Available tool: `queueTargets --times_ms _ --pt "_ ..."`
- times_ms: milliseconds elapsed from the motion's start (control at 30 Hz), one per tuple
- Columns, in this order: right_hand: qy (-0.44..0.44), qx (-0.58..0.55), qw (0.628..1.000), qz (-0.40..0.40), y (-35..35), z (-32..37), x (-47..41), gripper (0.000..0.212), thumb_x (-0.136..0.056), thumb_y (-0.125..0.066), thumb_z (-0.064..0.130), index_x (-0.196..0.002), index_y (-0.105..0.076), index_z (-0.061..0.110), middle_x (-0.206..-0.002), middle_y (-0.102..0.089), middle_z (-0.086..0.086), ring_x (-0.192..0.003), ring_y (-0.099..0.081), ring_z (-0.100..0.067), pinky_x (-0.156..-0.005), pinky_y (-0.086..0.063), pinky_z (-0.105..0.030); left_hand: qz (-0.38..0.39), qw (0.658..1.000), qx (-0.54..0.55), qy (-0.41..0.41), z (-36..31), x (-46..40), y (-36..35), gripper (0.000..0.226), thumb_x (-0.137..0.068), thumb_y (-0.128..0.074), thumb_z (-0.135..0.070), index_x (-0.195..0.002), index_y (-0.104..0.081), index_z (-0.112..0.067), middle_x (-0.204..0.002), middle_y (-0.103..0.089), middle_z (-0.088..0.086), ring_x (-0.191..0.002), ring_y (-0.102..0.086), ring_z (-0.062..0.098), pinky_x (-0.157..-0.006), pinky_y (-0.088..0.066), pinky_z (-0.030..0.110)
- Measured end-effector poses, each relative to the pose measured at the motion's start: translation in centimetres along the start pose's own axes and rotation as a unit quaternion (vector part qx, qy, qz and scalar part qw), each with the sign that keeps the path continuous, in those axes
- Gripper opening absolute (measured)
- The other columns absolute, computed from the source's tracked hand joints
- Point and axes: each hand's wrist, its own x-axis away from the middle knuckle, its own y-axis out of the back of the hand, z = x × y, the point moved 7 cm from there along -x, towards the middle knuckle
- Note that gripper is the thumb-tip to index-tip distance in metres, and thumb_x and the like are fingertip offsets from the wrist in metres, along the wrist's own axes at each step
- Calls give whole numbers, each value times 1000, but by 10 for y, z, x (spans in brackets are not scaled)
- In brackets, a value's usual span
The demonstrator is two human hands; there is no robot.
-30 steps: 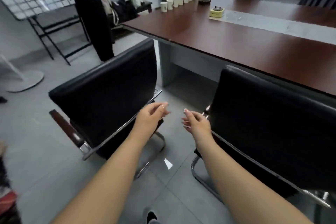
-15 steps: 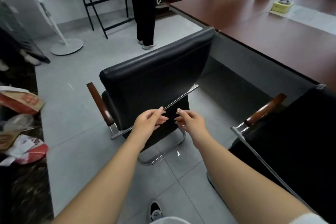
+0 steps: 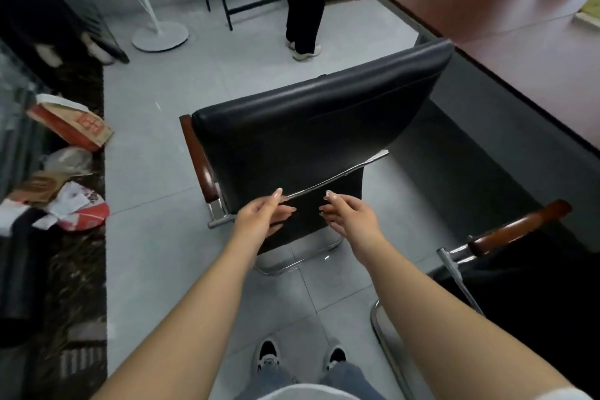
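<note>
Grey floor tiles [image 3: 156,172] carry a black chair [image 3: 308,140] whose chrome bar [image 3: 341,176] lies just beyond the left grip [image 3: 259,217] and right grip [image 3: 352,221], both loosely open, fingers relaxed.

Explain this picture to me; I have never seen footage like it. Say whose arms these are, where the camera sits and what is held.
There is no machine here: a person wears one wide-angle camera on the head, looking forward and down, so you see their own arms. The left hand and right hand reach, fingers relaxed, toward the back of a black chair, near its chrome rail. Neither holds anything. The chair stands on grey floor tiles beside a dark red table; another person's legs stand beyond.
</note>
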Motion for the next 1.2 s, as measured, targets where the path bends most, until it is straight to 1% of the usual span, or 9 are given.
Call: queueTargets --times_ms 200,367,533,733,800,933,1067,1133,1200 --pt "63 56 984 160 -31 49 -11 18 -84 -62 37 -93 -63 21 -93 -70 0 -93 -66 -14 -82 -52 -25 -74 994 50 -60 -23 13 13 20 -92 -49 -36 -90 -64 -22 -91 -69 -1 -94 -64 10 -85 -49 24" --pt "128 135 960 211 -60 86 -21 35 -77 -68 46 -99 -65 19 -97 -70 -1 -97 -65 -15 -94 -51 -36 -113 988 45 -94 -42 12 28 22 -90 -49 -42 -93 -63 -25 -96 -68 -5 -94 -62 5 -78 -49 21" --pt "119 108 968 191 -69 92 -29 22 -80 -68 39 -75 -69 17 -79 -73 1 -90 -69 -15 -98 -47 -35 -138 984 73 -87 -46 1 42 34 -88 -50 -47 -88 -67 -17 -92 -71 -3 -93 -65 8 -82 -49 23" --pt "133 136 966 176 -88 108 -39 29 -82 -68 30 -59 -68 12 -52 -68 1 -59 -66 -7 -81 -54 -26 -124 982 99 -105 -56 -15 50 30 -86 -57 -38 -79 -65 -10 -74 -71 -3 -74 -69 5 -68 -52 11" --pt "140 137 969 153 -90 112 -43 33 -82 -68 28 -55 -66 9 -48 -65 1 -54 -64 -5 -75 -55 -20 -109 983 93 -111 -59 -19 53 29 -83 -59 -37 -78 -66 -9 -72 -71 -5 -73 -69 4 -71 -52 11" --pt "155 140 968 138 -91 117 -47 34 -83 -66 24 -55 -64 5 -47 -65 1 -53 -64 -5 -68 -54 -13 -86 987 91 -99 -62 -28 59 31 -82 -60 -39 -68 -68 -13 -70 -73 -4 -83 -70 13 -91 -50 26" --pt "174 150 967 106 -80 105 -36 31 -85 -63 24 -59 -67 8 -50 -65 9 -56 -62 4 -63 -43 -1 -65 995 28 -69 -48 -29 62 37 -70 -58 -57 -62 -70 -23 -74 -73 -7 -92 -66 17 -103 -42 38" --pt "164 140 970 117 -91 88 -24 23 -86 -62 21 -64 -67 16 -52 -66 13 -58 -62 7 -64 -44 -3 -38 997 -11 -67 -47 -30 64 45 -64 -59 -68 -62 -71 -24 -79 -72 -4 -93 -65 19 -99 -43 36" --pt "132 141 967 166 -120 65 -10 13 -85 -63 20 -72 -65 22 -61 -67 15 -67 -64 4 -70 -49 -8 -31 997 -40 -66 -51 -31 70 38 -75 -58 -60 -65 -66 -24 -76 -67 -4 -84 -64 16 -85 -47 25"
